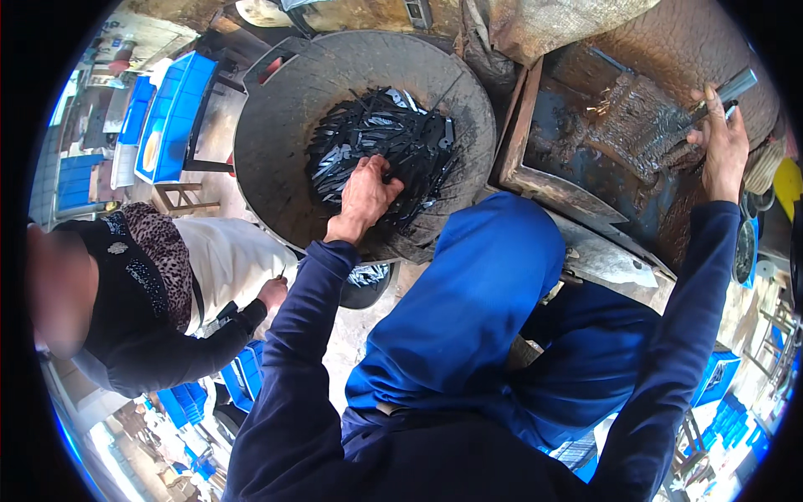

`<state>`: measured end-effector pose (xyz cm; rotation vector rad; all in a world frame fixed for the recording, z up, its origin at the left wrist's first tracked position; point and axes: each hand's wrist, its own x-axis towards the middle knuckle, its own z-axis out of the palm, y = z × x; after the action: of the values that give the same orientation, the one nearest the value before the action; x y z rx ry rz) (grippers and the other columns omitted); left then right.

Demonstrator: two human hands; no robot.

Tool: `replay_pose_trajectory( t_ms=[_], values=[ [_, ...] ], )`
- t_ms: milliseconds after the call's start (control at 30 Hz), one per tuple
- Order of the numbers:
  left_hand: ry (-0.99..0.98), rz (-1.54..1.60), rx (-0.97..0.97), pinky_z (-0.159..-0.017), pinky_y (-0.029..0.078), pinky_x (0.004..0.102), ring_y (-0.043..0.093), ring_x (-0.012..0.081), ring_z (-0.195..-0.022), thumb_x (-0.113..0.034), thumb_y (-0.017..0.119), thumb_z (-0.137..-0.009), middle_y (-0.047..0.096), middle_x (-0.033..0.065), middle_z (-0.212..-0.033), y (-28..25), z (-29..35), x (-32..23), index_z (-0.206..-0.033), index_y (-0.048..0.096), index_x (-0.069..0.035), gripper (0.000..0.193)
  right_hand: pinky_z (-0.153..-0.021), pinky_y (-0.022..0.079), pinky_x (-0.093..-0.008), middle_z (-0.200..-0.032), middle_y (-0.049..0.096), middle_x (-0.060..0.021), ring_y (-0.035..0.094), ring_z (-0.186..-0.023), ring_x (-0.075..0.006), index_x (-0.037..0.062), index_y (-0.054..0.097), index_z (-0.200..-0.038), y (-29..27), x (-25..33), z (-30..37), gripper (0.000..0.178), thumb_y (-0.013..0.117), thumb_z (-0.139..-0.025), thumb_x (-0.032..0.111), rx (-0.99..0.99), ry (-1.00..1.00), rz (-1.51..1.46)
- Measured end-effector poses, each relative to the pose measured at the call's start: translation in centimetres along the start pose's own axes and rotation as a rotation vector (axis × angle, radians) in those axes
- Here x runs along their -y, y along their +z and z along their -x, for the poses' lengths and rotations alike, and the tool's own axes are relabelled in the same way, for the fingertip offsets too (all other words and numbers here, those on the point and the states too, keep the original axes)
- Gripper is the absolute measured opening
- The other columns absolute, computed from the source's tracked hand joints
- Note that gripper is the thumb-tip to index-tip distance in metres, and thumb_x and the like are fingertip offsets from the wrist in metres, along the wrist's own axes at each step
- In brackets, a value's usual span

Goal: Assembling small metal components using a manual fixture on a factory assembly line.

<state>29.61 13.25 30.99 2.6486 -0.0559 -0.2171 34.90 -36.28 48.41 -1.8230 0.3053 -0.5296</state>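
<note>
My left hand (365,199) rests on a heap of narrow, flat dark metal pieces (381,125) in a wide round pan (272,142). Its fingers are bent down into the heap and its thumb reaches across; whatever lies beneath the fingertips is hidden. Far to the right, my right hand (723,146) is raised and closed on a shiny metal strip (738,85), whose bright end sticks out past the fingers. Below that hand is a wet, brown-coated trough (556,188) with a rough, muddy block (640,125) in it.
To my left a person in a dark top and pale apron (230,259) works with a hand (273,293) near the pan. A smaller container (364,294) of shiny pieces stands below the pan's rim. Blue crates (177,117) are at the left. Sacking (552,25) hangs behind the trough.
</note>
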Motion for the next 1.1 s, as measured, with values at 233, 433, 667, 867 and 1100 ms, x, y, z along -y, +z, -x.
replay_pose_trajectory(
  t_ms=[233,433,667,867,1100],
  values=[
    [-0.197,0.115,0.002,-0.079,0.053,0.0373,0.068,0.0299,-0.090,-0.015,0.071,-0.077,0.069,0.0193,-0.096,-1.2,-0.4,-0.5,-0.103,0.066,0.001,0.031,-0.050,0.046,-0.0174,-0.105,0.070,-0.0052,0.037,-0.054,0.0011,0.0045,0.057,-0.123,-0.1,-0.2,-0.2,0.034,0.064,-0.096,0.024,0.002,0.000,0.001],
    [-0.196,0.196,0.018,-0.079,0.052,0.0344,0.068,0.0251,-0.086,-0.015,0.070,-0.079,0.071,0.0150,-0.091,-0.1,-0.6,1.8,-0.105,0.067,0.001,0.030,-0.049,0.046,-0.0174,-0.105,0.070,-0.0052,0.036,-0.054,0.0011,0.0048,0.057,-0.122,0.0,-0.4,-0.1,0.033,0.063,-0.097,0.024,-0.008,-0.005,-0.003],
    [-0.330,0.728,0.104,-0.061,0.044,0.0262,0.055,0.0103,-0.065,-0.013,0.066,-0.087,0.064,-0.0003,-0.078,0.0,-0.8,1.6,-0.098,0.068,-0.004,0.014,-0.048,0.045,-0.0174,-0.105,0.070,-0.0051,0.037,-0.055,0.0013,0.0048,0.057,-0.123,-0.5,-0.7,-0.2,0.034,0.064,-0.096,0.024,0.012,-0.017,-0.011],
    [-0.351,1.037,0.176,-0.054,0.038,0.0250,0.048,0.0075,-0.060,-0.017,0.065,-0.091,0.057,-0.0026,-0.073,-2.8,-0.8,-0.3,-0.093,0.063,-0.008,0.009,-0.048,0.045,-0.0175,-0.105,0.070,-0.0053,0.037,-0.055,0.0011,0.0044,0.057,-0.124,-0.5,-0.9,0.0,0.036,0.065,-0.096,0.024,0.020,0.027,-0.008],
    [-0.360,1.455,0.182,-0.049,0.036,0.0268,0.044,0.0107,-0.054,-0.021,0.064,-0.093,0.055,0.0012,-0.073,-3.5,1.0,-4.8,-0.097,0.056,-0.009,0.015,-0.047,0.043,-0.0173,-0.103,0.070,-0.0043,0.039,-0.057,0.0001,0.0041,0.055,-0.123,0.3,0.1,-0.5,0.038,0.066,-0.095,0.027,-0.023,0.015,-0.017]
  ],
)
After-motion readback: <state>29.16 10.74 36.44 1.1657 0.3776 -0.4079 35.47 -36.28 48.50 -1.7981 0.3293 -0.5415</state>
